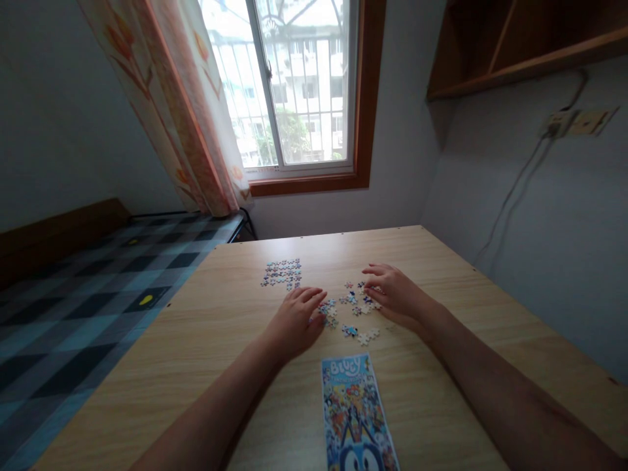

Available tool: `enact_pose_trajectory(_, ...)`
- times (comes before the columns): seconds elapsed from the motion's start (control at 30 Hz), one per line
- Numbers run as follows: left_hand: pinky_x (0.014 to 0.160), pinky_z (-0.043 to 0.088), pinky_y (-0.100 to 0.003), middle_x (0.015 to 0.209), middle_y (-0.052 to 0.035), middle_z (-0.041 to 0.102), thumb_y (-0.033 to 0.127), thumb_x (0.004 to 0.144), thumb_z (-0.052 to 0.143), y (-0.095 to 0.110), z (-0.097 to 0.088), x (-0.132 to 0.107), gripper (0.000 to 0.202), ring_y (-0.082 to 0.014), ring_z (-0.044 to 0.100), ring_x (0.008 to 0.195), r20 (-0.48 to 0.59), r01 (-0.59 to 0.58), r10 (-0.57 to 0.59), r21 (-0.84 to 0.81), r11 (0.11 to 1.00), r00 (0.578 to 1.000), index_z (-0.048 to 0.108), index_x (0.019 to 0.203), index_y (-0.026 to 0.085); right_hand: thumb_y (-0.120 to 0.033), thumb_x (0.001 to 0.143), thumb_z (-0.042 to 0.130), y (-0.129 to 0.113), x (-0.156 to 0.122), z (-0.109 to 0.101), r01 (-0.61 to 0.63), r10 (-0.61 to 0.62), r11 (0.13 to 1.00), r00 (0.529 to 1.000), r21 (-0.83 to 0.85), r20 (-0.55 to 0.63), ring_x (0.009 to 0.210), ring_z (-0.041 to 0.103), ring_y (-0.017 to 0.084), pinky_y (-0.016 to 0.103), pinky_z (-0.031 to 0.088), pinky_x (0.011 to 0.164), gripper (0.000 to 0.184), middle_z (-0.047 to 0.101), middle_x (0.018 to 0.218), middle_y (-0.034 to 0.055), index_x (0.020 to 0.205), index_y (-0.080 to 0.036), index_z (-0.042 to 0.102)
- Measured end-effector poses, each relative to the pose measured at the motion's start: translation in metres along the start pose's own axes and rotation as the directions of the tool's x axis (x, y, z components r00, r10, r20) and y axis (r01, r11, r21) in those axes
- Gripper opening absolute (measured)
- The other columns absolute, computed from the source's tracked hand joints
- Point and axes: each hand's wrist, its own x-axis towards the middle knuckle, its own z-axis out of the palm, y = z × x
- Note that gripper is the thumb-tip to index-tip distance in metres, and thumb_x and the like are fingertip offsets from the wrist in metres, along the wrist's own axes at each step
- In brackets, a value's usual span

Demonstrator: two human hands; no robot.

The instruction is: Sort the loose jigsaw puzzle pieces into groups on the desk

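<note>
Loose jigsaw puzzle pieces [350, 331] lie scattered on the wooden table [235, 333] between my hands. My left hand [299, 320] rests at the left side of the pile, fingers stretched out, with several pieces near its thumb and fingertips. On the right, my right hand [395, 294] is over more pieces, its fingers apart and partly covering some of them. Farther back to the left, an assembled block of puzzle pieces [283, 273] lies flat. A Bluey picture sheet [357, 412] lies nearest to me, between my forearms.
A bed with a checked cover [98, 314] stands left of the table. Beyond the far edge are a window [309, 98] and a patterned curtain [181, 104]. A wall shelf [530, 65] and a socket with a cable [559, 124] are on the right.
</note>
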Motion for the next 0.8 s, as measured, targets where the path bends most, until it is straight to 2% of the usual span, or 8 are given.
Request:
enact_pose_trajectory(0.2, 0.106, 0.042, -0.046, 0.129, -0.0073, 0.061, 0.025, 0.087, 0.053, -0.004, -0.001, 0.000, 0.043, -0.0236, 0.053, 0.119, -0.031, -0.012, 0.012, -0.011, 1.000, 0.999, 0.056, 0.130, 0.023, -0.027, 0.083, 0.058, 0.003, -0.010, -0.016, -0.097, 0.100, 0.995, 0.983, -0.024, 0.156, 0.127, 0.050, 0.025, 0.043, 0.035, 0.111, 0.019, 0.064, 0.124, 0.0076, 0.071, -0.021, 0.072)
enact_pose_trajectory(0.3, 0.104, 0.043, -0.046, 0.126, -0.0074, 0.064, 0.025, 0.088, 0.052, -0.004, -0.005, 0.000, 0.040, -0.0232, 0.054, 0.116, -0.045, -0.011, 0.010, -0.016, 1.000, 0.999, 0.059, 0.128, 0.023, -0.023, 0.079, 0.060, 0.002, -0.012, -0.018, -0.155, 0.159, 0.987, 0.970, -0.034, 0.181, 0.131, 0.046, 0.026, 0.044, 0.032, 0.112, 0.016, 0.061, 0.128, 0.0070, 0.084, -0.023, 0.074)
enact_pose_trajectory(0.37, 0.101, 0.045, -0.046, 0.121, -0.0072, 0.066, 0.026, 0.089, 0.051, -0.004, -0.007, 0.000, 0.036, -0.0229, 0.056, 0.112, -0.040, -0.006, 0.005, -0.016, 1.000, 0.999, 0.062, 0.123, 0.023, -0.021, 0.075, 0.063, 0.001, -0.010, -0.016, -0.173, 0.175, 0.985, 0.970, -0.026, 0.172, 0.134, 0.043, 0.028, 0.048, 0.032, 0.111, 0.024, 0.057, 0.134, 0.0070, 0.096, -0.024, 0.074)
enact_pose_trajectory(0.43, 0.100, 0.046, -0.045, 0.118, -0.0068, 0.067, 0.027, 0.089, 0.050, -0.003, -0.010, 0.000, 0.033, -0.0225, 0.058, 0.109, -0.030, 0.003, -0.004, -0.015, 1.000, 1.000, 0.064, 0.119, 0.023, -0.021, 0.073, 0.067, 0.000, -0.008, -0.015, -0.125, 0.121, 0.992, 0.977, 0.013, 0.175, 0.135, 0.041, 0.030, 0.051, 0.032, 0.110, 0.026, 0.056, 0.136, 0.0060, 0.097, -0.026, 0.074)
enact_pose_trajectory(0.57, 0.100, 0.046, -0.046, 0.118, -0.0072, 0.067, 0.026, 0.091, 0.049, -0.006, -0.012, 0.001, 0.035, -0.0225, 0.058, 0.108, -0.042, 0.036, -0.037, -0.016, 0.999, 0.998, 0.062, 0.123, 0.023, -0.023, 0.069, 0.074, -0.005, -0.007, -0.010, -0.033, 0.012, 0.994, 0.979, 0.101, 0.205, 0.138, 0.037, 0.032, 0.053, 0.033, 0.110, 0.019, 0.055, 0.136, 0.0031, 0.087, -0.028, 0.076)
enact_pose_trajectory(0.67, 0.099, 0.047, -0.046, 0.117, -0.0076, 0.067, 0.027, 0.092, 0.048, -0.011, -0.011, 0.001, 0.035, -0.0225, 0.059, 0.107, -0.030, 0.047, -0.047, -0.009, 0.999, 0.998, 0.060, 0.125, 0.023, -0.023, 0.067, 0.077, -0.010, -0.008, -0.007, -0.025, -0.001, 0.993, 0.977, 0.119, 0.213, 0.137, 0.038, 0.032, 0.052, 0.034, 0.110, 0.017, 0.056, 0.135, 0.0017, 0.083, -0.029, 0.077)
enact_pose_trajectory(0.8, 0.098, 0.048, -0.044, 0.115, -0.0073, 0.068, 0.027, 0.092, 0.049, -0.013, -0.013, 0.003, 0.034, -0.0227, 0.059, 0.106, -0.016, 0.050, -0.050, 0.014, 0.999, 0.999, 0.060, 0.124, 0.022, -0.027, 0.074, 0.072, -0.011, -0.008, -0.005, -0.006, -0.016, 0.995, 0.977, 0.099, 0.212, 0.134, 0.042, 0.029, 0.050, 0.036, 0.109, 0.007, 0.059, 0.133, 0.0016, 0.079, -0.028, 0.077)
